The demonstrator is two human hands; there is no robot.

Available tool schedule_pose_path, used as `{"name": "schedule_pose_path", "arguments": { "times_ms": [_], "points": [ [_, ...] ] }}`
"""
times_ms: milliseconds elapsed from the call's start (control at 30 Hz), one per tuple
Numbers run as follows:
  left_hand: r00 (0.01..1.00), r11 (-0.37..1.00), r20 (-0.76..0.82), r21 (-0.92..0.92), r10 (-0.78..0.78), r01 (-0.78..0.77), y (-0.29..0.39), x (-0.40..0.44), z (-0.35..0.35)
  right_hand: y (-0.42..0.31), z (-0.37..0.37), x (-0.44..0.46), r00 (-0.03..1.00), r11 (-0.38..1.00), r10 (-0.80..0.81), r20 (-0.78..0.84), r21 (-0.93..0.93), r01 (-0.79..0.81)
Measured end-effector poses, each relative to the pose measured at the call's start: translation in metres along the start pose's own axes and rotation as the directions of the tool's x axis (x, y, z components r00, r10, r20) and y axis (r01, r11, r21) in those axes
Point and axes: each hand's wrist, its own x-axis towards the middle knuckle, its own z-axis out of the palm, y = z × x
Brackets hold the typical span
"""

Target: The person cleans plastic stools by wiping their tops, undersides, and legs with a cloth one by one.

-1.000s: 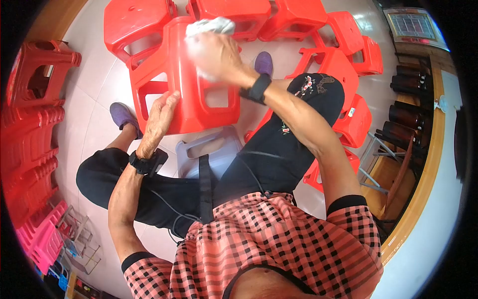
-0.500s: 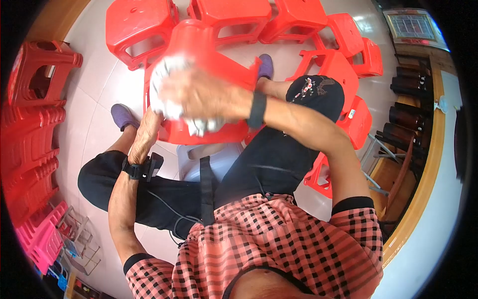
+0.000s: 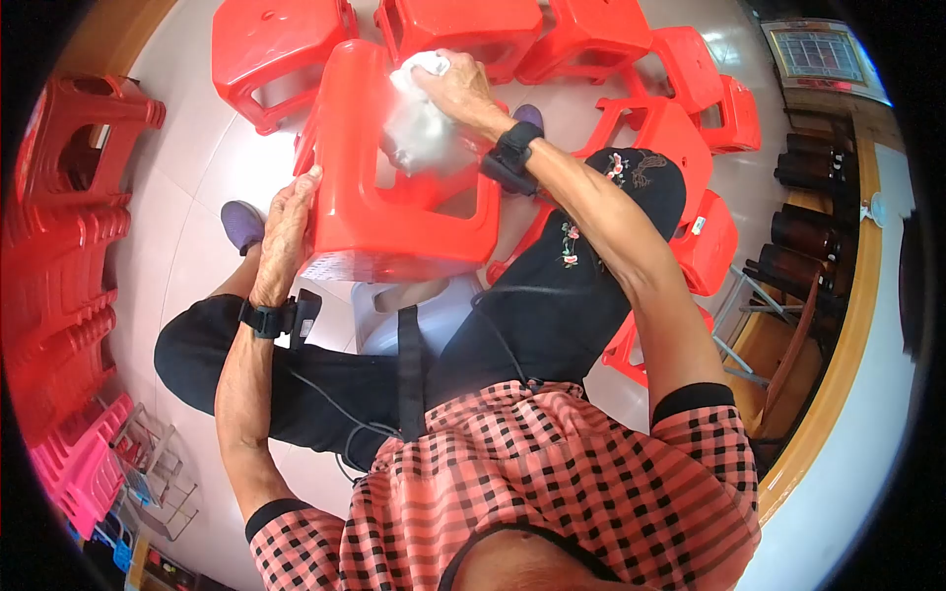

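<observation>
As right hand (image 3: 465, 94) grips cloth (image 3: 419, 126), left (image 3: 289, 222) holds stool (image 3: 345, 187).

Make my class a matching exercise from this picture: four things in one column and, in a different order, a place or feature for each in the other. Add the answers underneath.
Column 1
1. White cloth
2. Left hand
3. Pale grey stool
4. Black trousers

Column 2
A. Between the person's thighs
B. Decorated with flower embroidery
C. Held in the right hand
D. Against the side of a red plastic stool

Right pairs: 1-C, 2-D, 3-A, 4-B
</observation>
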Motion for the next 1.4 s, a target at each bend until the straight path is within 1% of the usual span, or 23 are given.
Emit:
{"name": "schedule_pose_path", "arguments": {
  "times_ms": [67, 100, 167, 200, 267, 300, 367, 400, 433, 467, 533, 567, 600, 700, 767, 867, 967, 1067, 1100, 1133, 1233, 1333, 1400],
  "points": [
    [0.996, 0.998, -0.065, -0.016, 0.056, -0.057, 0.005, -0.007, 0.011, -0.043, -0.005, -0.006, 0.991, 0.941, 0.026, 0.135, 0.332, -0.070],
    [0.995, 0.998, -0.091, 0.033, 0.050, -0.048, 0.002, -0.008, 0.008, -0.059, 0.001, -0.011, 0.985, 0.858, -0.084, 0.148, 0.513, -0.004],
    [0.990, 0.990, -0.133, 0.139, 0.051, -0.033, -0.006, -0.004, -0.014, -0.109, -0.001, -0.029, 0.951, 0.827, -0.267, 0.155, 0.543, 0.144],
    [0.972, 0.995, 0.217, 0.005, 0.091, -0.095, -0.019, -0.002, -0.059, -0.135, -0.010, -0.041, 0.920, 0.768, -0.321, 0.226, 0.630, 0.113],
    [0.839, 0.959, 0.500, 0.054, 0.216, -0.279, -0.022, -0.007, -0.091, -0.140, 0.012, -0.048, 0.869, 0.740, -0.444, 0.216, 0.636, 0.220],
    [0.836, 0.871, 0.482, 0.254, 0.262, -0.420, -0.024, -0.008, -0.097, -0.146, 0.013, -0.054, 0.849, 0.754, -0.462, 0.256, 0.617, 0.225],
    [0.804, 0.538, 0.478, 0.598, 0.355, -0.594, -0.029, -0.005, -0.101, -0.137, 0.013, -0.064, 0.782, 0.837, -0.534, 0.321, 0.327, 0.438],
    [0.777, 0.315, 0.492, 0.722, 0.393, -0.616, -0.025, -0.005, -0.094, -0.128, 0.012, -0.070, 0.749, 0.828, -0.557, 0.360, 0.167, 0.536],
    [0.793, 0.261, 0.455, 0.774, 0.405, -0.578, -0.022, -0.006, -0.088, -0.117, 0.013, -0.079, 0.707, 0.800, -0.598, 0.378, 0.226, 0.556],
    [0.846, 0.321, 0.382, 0.802, 0.373, -0.503, -0.010, -0.010, -0.066, -0.103, 0.015, -0.090, 0.662, 0.770, -0.637, 0.394, 0.285, 0.571],
    [0.961, 0.646, 0.155, 0.715, 0.228, -0.269, 0.015, -0.024, -0.024, -0.084, 0.008, -0.097, 0.551, 0.717, -0.692, 0.467, 0.355, 0.600],
    [0.998, 0.998, 0.005, 0.001, -0.069, 0.069, 0.012, -0.013, -0.019, -0.077, 0.002, -0.098, 0.488, 0.698, -0.702, 0.518, 0.366, 0.616],
    [0.999, 0.998, 0.050, -0.055, 0.005, -0.003, 0.008, -0.010, -0.012, -0.071, -0.002, -0.097, 0.427, 0.680, -0.706, 0.565, 0.374, 0.631],
    [0.998, 0.998, 0.053, 0.044, 0.033, -0.035, 0.014, -0.012, -0.018, -0.054, 0.004, -0.061, 0.576, 0.616, -0.769, 0.279, 0.081, 0.783],
    [0.999, 0.999, 0.043, 0.046, 0.025, -0.027, 0.013, -0.012, -0.015, -0.068, -0.008, -0.033, 0.754, 0.763, -0.635, 0.168, -0.020, 0.646],
    [0.999, 1.000, 0.046, 0.030, 0.007, -0.008, 0.002, -0.003, -0.026, -0.077, 0.003, -0.010, 0.740, 0.740, -0.663, 0.110, -0.051, 0.671],
    [0.998, 0.999, 0.036, 0.005, 0.042, -0.043, 0.004, -0.001, -0.027, -0.038, 0.013, -0.010, 0.711, 0.712, -0.647, 0.277, -0.115, 0.692],
    [0.995, 0.997, -0.067, -0.008, 0.077, -0.077, 0.006, -0.002, -0.029, 0.010, -0.005, -0.021, 0.807, 0.785, -0.474, 0.351, -0.246, 0.568],
    [0.991, 0.997, -0.109, -0.001, 0.078, -0.079, 0.007, 0.001, -0.031, 0.018, -0.017, -0.027, 0.866, 0.850, -0.358, 0.349, -0.263, 0.457],
    [0.989, 0.997, -0.137, -0.026, 0.062, -0.066, 0.005, 0.006, -0.040, 0.055, -0.013, -0.025, 0.888, 0.887, -0.417, 0.196, -0.126, 0.445],
    [0.987, 0.997, -0.145, -0.025, 0.067, -0.071, 0.008, 0.011, -0.038, 0.094, -0.027, -0.019, 0.988, 0.948, -0.112, 0.103, -0.288, 0.137],
    [0.989, 0.994, -0.108, -0.031, 0.100, -0.104, 0.007, 0.014, -0.044, 0.110, -0.032, -0.025, 0.997, 0.989, 0.081, 0.011, -0.127, -0.079],
    [0.982, 0.993, -0.152, -0.003, 0.113, -0.115, 0.004, 0.022, -0.054, 0.124, -0.040, -0.035, 0.953, 0.948, 0.284, -0.103, -0.115, -0.295]
  ]
}}
